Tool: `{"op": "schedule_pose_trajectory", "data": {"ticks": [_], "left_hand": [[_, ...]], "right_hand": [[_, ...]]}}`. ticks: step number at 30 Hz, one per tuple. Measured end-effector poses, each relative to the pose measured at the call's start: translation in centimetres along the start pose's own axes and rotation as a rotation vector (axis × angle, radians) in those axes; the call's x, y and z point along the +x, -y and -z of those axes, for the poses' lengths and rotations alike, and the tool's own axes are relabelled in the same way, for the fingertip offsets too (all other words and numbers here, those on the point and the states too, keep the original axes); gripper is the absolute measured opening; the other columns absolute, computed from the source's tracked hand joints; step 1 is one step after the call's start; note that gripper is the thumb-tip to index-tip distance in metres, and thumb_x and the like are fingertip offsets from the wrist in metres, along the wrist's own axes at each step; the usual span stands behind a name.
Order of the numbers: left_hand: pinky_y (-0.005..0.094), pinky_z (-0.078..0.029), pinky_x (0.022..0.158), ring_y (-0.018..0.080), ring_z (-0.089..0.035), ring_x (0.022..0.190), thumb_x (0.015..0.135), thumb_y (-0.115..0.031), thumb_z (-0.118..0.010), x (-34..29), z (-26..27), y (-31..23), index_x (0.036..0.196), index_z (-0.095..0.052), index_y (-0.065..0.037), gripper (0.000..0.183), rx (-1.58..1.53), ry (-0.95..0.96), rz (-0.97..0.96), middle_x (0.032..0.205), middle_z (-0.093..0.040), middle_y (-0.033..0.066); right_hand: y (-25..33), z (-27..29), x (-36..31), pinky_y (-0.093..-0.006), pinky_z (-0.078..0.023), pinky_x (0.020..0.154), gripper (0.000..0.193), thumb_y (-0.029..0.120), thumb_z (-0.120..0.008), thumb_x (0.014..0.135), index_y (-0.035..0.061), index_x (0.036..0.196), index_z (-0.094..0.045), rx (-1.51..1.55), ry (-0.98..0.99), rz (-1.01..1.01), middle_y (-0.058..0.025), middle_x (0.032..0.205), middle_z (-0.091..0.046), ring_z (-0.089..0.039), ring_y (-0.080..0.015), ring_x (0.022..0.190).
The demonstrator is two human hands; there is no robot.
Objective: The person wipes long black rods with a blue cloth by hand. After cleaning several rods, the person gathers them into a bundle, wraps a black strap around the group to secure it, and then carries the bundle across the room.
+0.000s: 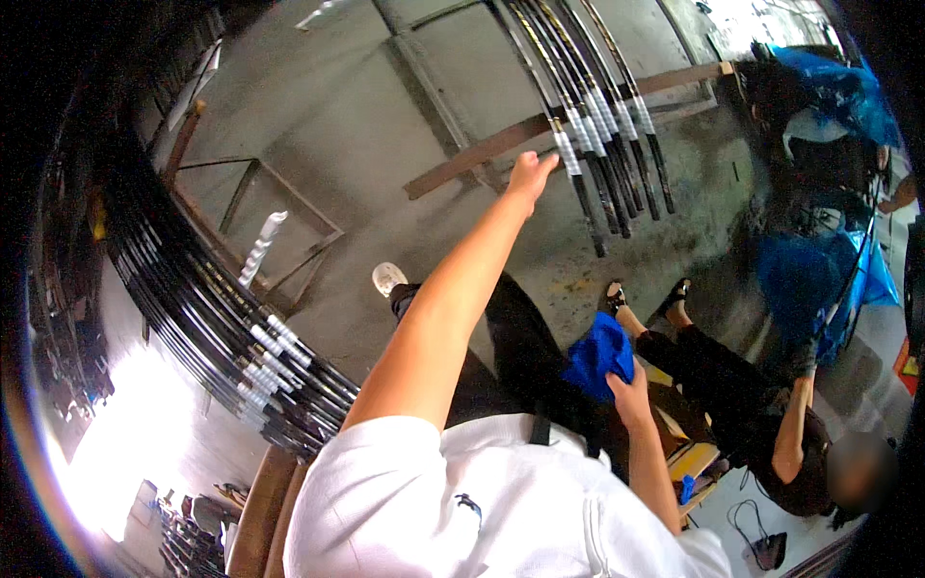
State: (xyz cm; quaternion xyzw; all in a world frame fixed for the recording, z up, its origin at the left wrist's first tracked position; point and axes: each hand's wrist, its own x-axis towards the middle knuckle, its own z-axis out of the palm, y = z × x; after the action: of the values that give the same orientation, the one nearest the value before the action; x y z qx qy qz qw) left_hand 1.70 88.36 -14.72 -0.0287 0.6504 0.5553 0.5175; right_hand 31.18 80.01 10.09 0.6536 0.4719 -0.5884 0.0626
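Note:
My left arm stretches far forward, and my left hand [532, 178] is beside the leftmost of several long black poles [567, 144] with white wrapped bands. Its thumb and a finger stand apart at the pole's white band; whether the fingertip touches it I cannot make out. The poles lie side by side across a brown wooden rail [482, 159], their dark ends hanging over the near side. Close to my body, my right hand [631, 395] is closed on a bunched blue cloth [602, 354].
At left, many more banded black poles [207, 308] lie in a curved-looking row above a brown box [258, 511]. A white twisted wrap [262, 249] stands by a metal frame [246, 193]. A co-worker [771, 405] sits at right, near blue plastic sheeting [809, 275].

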Motion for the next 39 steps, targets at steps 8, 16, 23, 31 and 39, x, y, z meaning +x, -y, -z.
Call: {"op": "schedule_pose_trajectory", "data": {"ticks": [8, 16, 23, 31, 39], "left_hand": [[0.0348, -0.049, 0.066, 0.0194, -0.057, 0.075, 0.085, -0.010, -0.060, 6.1, -5.8, 0.5, 0.092, -0.047, -0.003, 0.016, -0.318, -0.096, 0.027, 0.082, -0.056, 0.0085], [0.0275, -0.039, 0.088, 0.0162, -0.055, 0.098, 0.087, -0.017, -0.058, -14.0, 1.3, -9.3, 0.104, -0.053, -0.002, 0.023, -0.224, 0.184, -0.141, 0.100, -0.062, 0.0102], [0.0266, -0.044, 0.086, 0.0140, -0.059, 0.090, 0.083, -0.015, -0.063, -25.0, 4.0, -19.5, 0.111, -0.056, 0.000, 0.032, -0.236, 0.177, -0.371, 0.100, -0.065, 0.0124], [0.0304, -0.034, 0.094, 0.0168, -0.055, 0.101, 0.084, -0.021, -0.062, -28.5, 10.0, -27.2, 0.098, -0.063, -0.004, 0.022, -0.211, 0.027, -0.687, 0.096, -0.065, 0.0078], [0.0286, -0.044, 0.088, 0.0173, -0.058, 0.098, 0.082, -0.020, -0.063, -33.9, 7.9, -30.0, 0.105, -0.061, -0.001, 0.029, -0.138, 0.182, -0.773, 0.099, -0.065, 0.0095]], "right_hand": [[-3.0, 5.5, 0.5, -0.0333, -0.041, 0.088, 0.058, 0.016, -0.060, 0.074, 0.0025, 0.127, -0.040, 0.341, -0.270, 0.039, -0.0066, 0.108, -0.054, -0.052, -0.0188, 0.094], [9.2, 1.6, 5.1, -0.0328, -0.042, 0.078, 0.042, 0.013, -0.057, 0.078, 0.0001, 0.117, -0.045, 0.138, 0.125, 0.118, -0.0092, 0.102, -0.054, -0.050, -0.0186, 0.089], [20.9, -10.3, 1.9, -0.0336, -0.046, 0.075, 0.035, 0.015, -0.063, 0.080, 0.0014, 0.110, -0.050, 0.065, 0.395, 0.718, -0.0138, 0.089, -0.060, -0.058, -0.0209, 0.081], [18.9, -6.9, -4.8, -0.0306, -0.045, 0.077, 0.030, 0.026, -0.069, 0.078, 0.0043, 0.096, -0.058, -0.289, 0.810, 0.533, -0.0059, 0.085, -0.062, -0.056, -0.0148, 0.078], [29.8, -11.4, -9.0, -0.0274, -0.052, 0.059, 0.030, 0.016, -0.070, 0.076, 0.0032, 0.100, -0.056, 0.254, 0.852, 0.639, -0.0037, 0.082, -0.060, -0.060, -0.0120, 0.070]]}}
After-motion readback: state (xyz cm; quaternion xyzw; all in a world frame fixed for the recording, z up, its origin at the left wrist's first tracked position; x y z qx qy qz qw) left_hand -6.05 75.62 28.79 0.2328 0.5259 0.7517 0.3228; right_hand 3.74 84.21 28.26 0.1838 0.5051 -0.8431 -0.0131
